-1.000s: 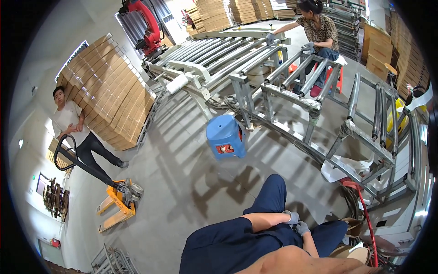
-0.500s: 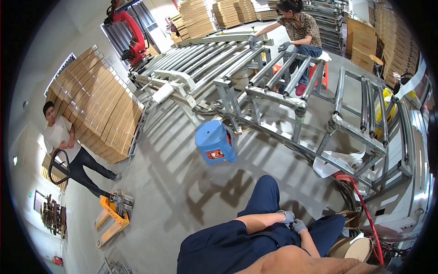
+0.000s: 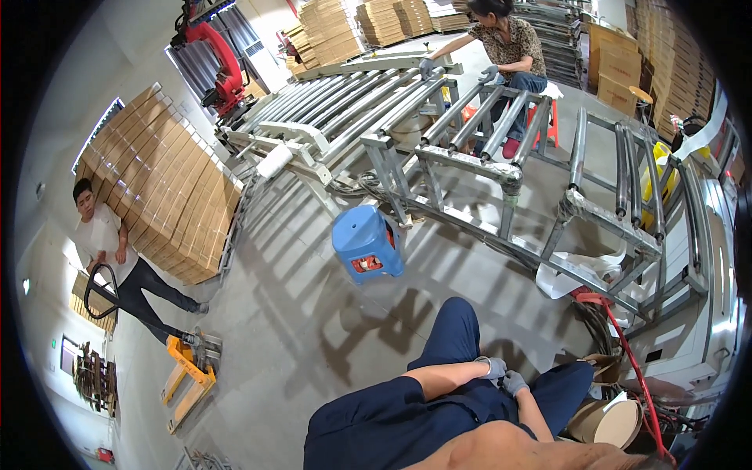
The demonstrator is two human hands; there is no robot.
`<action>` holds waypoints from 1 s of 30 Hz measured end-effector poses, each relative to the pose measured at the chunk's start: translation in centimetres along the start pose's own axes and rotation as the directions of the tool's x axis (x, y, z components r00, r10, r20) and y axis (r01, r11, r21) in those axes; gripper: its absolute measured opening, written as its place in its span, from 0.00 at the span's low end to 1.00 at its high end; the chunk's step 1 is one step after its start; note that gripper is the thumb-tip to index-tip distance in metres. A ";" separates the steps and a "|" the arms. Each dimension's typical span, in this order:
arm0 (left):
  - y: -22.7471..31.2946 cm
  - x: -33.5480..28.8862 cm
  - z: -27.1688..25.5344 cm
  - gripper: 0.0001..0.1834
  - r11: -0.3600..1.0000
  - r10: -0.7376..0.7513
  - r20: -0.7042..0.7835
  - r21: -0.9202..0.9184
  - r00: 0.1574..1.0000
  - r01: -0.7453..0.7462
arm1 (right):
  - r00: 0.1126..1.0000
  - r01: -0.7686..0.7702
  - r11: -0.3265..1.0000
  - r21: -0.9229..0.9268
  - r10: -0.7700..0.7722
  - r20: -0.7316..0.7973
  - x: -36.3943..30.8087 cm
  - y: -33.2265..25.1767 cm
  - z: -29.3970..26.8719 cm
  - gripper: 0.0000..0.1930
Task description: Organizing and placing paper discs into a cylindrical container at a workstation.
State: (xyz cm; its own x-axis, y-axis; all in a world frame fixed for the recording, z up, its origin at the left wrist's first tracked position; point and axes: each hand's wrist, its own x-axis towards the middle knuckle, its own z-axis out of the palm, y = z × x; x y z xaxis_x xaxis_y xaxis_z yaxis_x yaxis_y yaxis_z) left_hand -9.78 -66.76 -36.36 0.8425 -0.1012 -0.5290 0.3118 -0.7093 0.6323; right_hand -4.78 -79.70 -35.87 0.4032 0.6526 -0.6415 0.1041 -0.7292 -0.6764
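Note:
My left hand [image 3: 493,368] and my right hand [image 3: 514,383], both in grey work gloves, meet over my lap between my dark blue trouser legs [image 3: 450,335]. The fingers of each are curled in close to the other hand. A small dark bit shows between them, too little to tell what it is. Beyond my knees a blue plastic stool [image 3: 358,235] stands on the floor, with something red and white seen through its side opening.
Metal roller conveyors [image 3: 470,160] run across the far side; a seated co-worker [image 3: 513,55] rests a gloved hand there. At left a person [image 3: 102,227] stands by a yellow pallet jack [image 3: 188,376] and stacked cartons [image 3: 160,180]. A red hose [image 3: 627,352] and cardboard roll [image 3: 615,423] lie right.
The view has shifted slightly. My hands stay together in my lap with little movement. The standing person's hands have come a little apart, and the pallet jack sits slightly farther left in the picture.

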 end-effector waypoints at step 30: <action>1.1 -1.2 -1.1 0.14 0.998 0.031 0.012 0.058 0.999 -0.032 | 1.000 -0.003 0.999 0.053 0.002 0.013 0.1 0.1 0.0 0.12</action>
State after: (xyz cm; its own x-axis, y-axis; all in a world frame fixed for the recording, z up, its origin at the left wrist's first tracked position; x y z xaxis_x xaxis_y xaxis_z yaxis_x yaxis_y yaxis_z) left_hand -9.98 -66.64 -34.44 0.8467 -0.1316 -0.5156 0.2588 -0.7447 0.6151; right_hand -4.77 -79.74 -36.04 0.3911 0.6539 -0.6477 0.0545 -0.7189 -0.6929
